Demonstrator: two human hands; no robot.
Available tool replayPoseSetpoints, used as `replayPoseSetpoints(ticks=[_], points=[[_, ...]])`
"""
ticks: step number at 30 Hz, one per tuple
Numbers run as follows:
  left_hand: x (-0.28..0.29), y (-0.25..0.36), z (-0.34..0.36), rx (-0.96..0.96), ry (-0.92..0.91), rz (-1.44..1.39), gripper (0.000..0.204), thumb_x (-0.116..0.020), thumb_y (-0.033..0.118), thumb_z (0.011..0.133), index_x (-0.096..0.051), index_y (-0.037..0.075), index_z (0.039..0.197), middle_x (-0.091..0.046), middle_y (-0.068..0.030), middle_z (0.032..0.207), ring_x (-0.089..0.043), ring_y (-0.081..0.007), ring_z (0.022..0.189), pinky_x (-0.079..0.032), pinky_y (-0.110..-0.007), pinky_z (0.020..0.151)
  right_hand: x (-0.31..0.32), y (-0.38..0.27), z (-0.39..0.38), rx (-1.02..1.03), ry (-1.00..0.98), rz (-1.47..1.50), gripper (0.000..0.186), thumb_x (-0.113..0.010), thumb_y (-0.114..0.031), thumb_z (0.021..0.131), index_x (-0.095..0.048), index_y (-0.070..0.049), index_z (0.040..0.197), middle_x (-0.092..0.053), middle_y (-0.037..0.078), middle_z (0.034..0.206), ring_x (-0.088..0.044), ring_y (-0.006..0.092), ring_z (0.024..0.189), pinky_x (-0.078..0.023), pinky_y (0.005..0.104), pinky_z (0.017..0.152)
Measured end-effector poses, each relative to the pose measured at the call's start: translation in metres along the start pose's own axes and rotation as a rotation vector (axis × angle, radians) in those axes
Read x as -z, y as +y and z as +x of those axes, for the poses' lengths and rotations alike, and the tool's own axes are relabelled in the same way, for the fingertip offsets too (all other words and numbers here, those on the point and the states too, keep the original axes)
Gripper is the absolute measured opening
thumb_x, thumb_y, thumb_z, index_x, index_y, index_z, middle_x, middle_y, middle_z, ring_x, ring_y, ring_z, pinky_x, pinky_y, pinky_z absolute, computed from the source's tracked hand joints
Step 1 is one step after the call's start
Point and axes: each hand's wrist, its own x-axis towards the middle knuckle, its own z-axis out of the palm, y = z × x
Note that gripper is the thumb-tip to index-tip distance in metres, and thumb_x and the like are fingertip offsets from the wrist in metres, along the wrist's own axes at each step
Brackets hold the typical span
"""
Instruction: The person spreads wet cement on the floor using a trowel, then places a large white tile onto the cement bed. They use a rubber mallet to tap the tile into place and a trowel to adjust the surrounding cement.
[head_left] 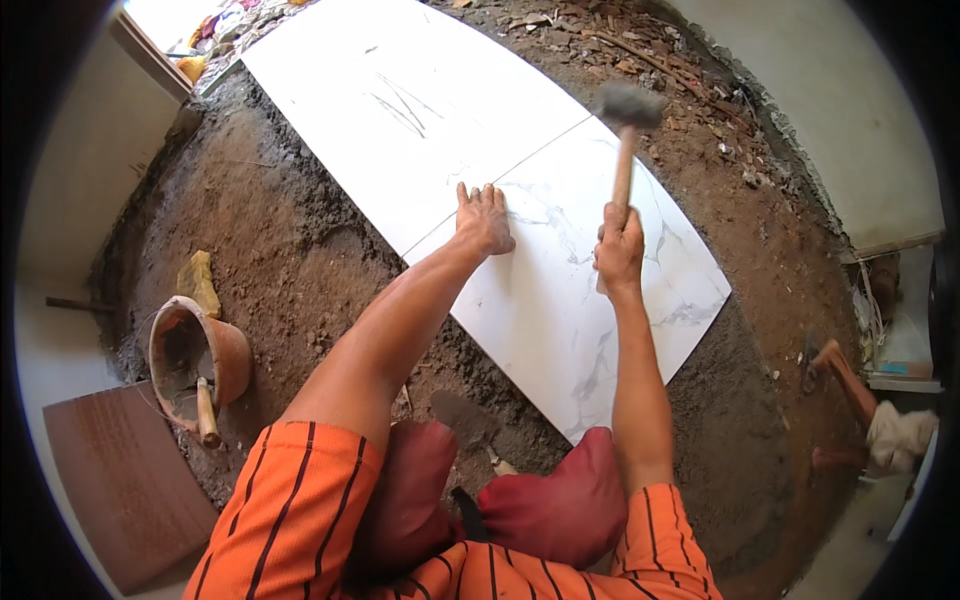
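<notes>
My right hand is closed around the wooden handle of a mallet. Its dark head, slightly blurred, is raised over the right edge of the nearer white marble-patterned tile. Pressed flat on that tile, close to the joint, is my left hand, with its fingers spread. A second white tile, marked with dark pencil-like strokes, lies against the first on its far side. On the mortar between my knees rests a trowel, its handle partly hidden by my red trousers.
At left a bucket lies tilted, a wooden-handled tool in it. A brown board is beside it. Broken rubble lines the far right wall. Another person's limb shows at the right edge.
</notes>
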Motion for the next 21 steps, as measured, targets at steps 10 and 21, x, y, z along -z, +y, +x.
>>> replayPoseSetpoints(ticks=[10,21], points=[[0.004,0.001,-0.002,0.038,-0.05,0.091,0.098,-0.061,0.049,0.077,-0.017,-0.002,0.148,-0.019,-0.0178,0.155,-0.018,-0.0325,0.144,-0.003,-0.058,0.115,0.022,-0.022,-0.017,0.055,0.069,-0.409,0.042,-0.043,-0.034,0.096,-0.041,0.003,0.116,-0.063,0.027,0.084,-0.062,0.0458,0.086,-0.046,0.0536,0.079],[0.004,0.006,0.002,0.039,-0.109,0.107,0.098,-0.063,0.049,0.076,-0.019,0.0,0.148,-0.021,-0.0156,0.155,-0.02,-0.0305,0.144,-0.005,-0.071,0.108,0.031,-0.027,-0.04,0.213,0.309,-0.291,0.038,-0.052,-0.031,0.093,-0.044,0.0,0.111,-0.063,0.03,0.085,-0.061,0.0484,0.08,-0.048,0.0539,0.069]])
